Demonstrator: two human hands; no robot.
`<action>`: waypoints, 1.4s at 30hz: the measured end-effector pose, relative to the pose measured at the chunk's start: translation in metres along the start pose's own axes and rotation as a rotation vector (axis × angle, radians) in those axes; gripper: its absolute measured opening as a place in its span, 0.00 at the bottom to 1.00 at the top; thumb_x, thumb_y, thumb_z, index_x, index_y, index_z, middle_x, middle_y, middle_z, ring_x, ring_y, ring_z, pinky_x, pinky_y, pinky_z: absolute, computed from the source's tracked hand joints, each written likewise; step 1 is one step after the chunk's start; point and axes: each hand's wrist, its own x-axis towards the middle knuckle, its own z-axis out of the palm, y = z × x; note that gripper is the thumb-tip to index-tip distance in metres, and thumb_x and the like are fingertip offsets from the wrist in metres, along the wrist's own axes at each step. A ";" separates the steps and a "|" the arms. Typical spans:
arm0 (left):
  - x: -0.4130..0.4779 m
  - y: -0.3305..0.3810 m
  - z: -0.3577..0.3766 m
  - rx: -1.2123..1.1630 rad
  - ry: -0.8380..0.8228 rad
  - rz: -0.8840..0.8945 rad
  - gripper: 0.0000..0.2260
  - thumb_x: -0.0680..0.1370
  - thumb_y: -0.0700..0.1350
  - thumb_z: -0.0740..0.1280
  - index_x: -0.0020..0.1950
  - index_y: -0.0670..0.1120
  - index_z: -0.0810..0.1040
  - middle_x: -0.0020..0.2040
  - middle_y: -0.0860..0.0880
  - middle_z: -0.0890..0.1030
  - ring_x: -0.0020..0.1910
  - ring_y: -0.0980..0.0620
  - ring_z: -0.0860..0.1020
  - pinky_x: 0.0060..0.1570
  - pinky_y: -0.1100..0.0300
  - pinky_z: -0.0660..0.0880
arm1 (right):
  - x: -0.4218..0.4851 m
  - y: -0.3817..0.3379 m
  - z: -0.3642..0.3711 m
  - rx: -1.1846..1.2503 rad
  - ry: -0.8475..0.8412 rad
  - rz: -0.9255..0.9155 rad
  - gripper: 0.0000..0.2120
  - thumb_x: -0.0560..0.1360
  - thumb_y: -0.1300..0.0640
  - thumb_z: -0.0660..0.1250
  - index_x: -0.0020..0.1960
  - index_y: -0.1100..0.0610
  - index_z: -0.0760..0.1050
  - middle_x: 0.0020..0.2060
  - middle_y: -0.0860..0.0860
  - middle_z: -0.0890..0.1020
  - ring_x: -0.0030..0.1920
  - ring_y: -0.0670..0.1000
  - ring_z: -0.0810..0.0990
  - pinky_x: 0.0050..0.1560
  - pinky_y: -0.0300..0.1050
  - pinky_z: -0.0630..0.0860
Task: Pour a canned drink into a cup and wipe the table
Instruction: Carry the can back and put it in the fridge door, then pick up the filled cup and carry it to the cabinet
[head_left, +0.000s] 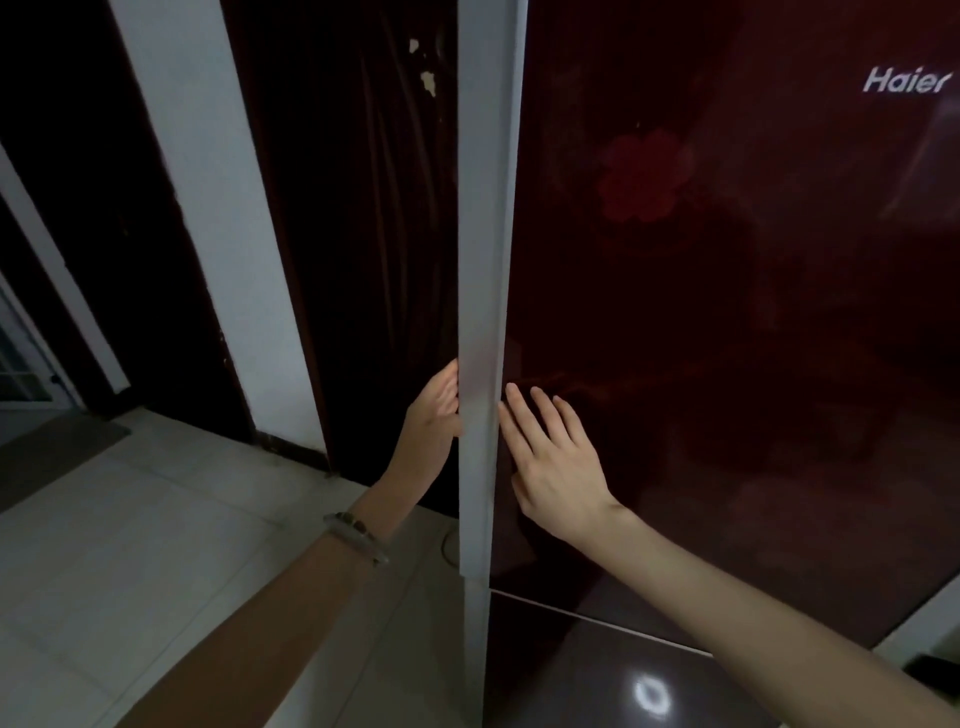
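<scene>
A dark red glossy fridge door (727, 312) with a Haier logo fills the right of the head view. Its grey side edge (485, 208) runs vertically through the middle. My left hand (436, 410) curls around that grey edge from the left, fingers hidden behind it. My right hand (550, 457) lies flat on the red door face beside the edge, fingers spread and pointing up. No can, cup or cloth is in view.
A lower fridge door (597, 670) sits below a seam. A dark wooden door (363, 234) and a white wall strip (218, 208) stand to the left. Pale floor tiles (156, 545) spread at lower left.
</scene>
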 end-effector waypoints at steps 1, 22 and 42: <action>0.004 -0.003 -0.001 0.011 -0.005 -0.004 0.34 0.65 0.40 0.64 0.71 0.47 0.59 0.60 0.55 0.73 0.63 0.56 0.71 0.56 0.68 0.72 | 0.002 0.002 0.002 0.003 -0.002 0.003 0.31 0.70 0.51 0.55 0.70 0.62 0.66 0.70 0.59 0.67 0.68 0.61 0.68 0.69 0.57 0.61; 0.042 -0.013 -0.035 0.693 -0.298 0.148 0.33 0.78 0.42 0.64 0.78 0.51 0.49 0.76 0.56 0.57 0.74 0.59 0.57 0.67 0.70 0.57 | 0.023 -0.001 0.025 -0.128 -0.050 0.092 0.40 0.65 0.54 0.68 0.73 0.61 0.60 0.74 0.59 0.60 0.71 0.62 0.59 0.72 0.57 0.53; -0.058 -0.032 0.048 1.063 -0.904 0.995 0.36 0.66 0.46 0.75 0.70 0.37 0.68 0.68 0.39 0.72 0.67 0.42 0.71 0.69 0.47 0.64 | -0.132 -0.087 -0.059 -0.103 -0.276 1.180 0.35 0.61 0.58 0.73 0.66 0.66 0.70 0.62 0.61 0.76 0.61 0.59 0.77 0.57 0.51 0.76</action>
